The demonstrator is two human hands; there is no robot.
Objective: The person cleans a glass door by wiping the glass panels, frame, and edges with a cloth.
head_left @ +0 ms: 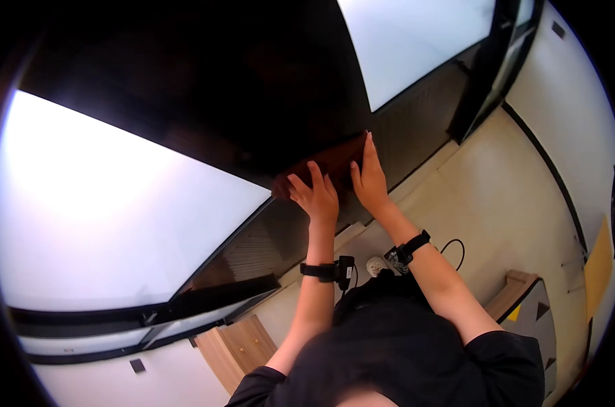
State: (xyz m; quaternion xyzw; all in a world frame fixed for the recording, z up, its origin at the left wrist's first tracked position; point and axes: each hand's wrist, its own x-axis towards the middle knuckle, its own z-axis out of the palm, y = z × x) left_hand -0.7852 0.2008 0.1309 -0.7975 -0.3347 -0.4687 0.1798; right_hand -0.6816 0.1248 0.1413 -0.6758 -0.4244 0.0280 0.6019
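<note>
My left hand point(316, 198) is raised in front of me, fingers spread and partly bent, at the lower left of a dark reddish-brown surface point(338, 157). Whether it is cloth, wood or something else is too dark to tell. To its right, my right hand point(370, 182) has its fingers stretched upward along the right end of that surface, thumb apart. Both hands appear to touch it or be very close. No grip on it shows. Behind and above, a large dark area point(219, 81) hides any detail. Each wrist wears a black strap with a small device.
Bright white panes point(117, 203) flank the dark area. A wooden cabinet point(243, 346) stands at the lower left. Pale floor point(497, 203) stretches to the right, with a grey-sided piece of furniture point(534, 319) at the lower right. A black cable point(461, 245) loops beside my right forearm.
</note>
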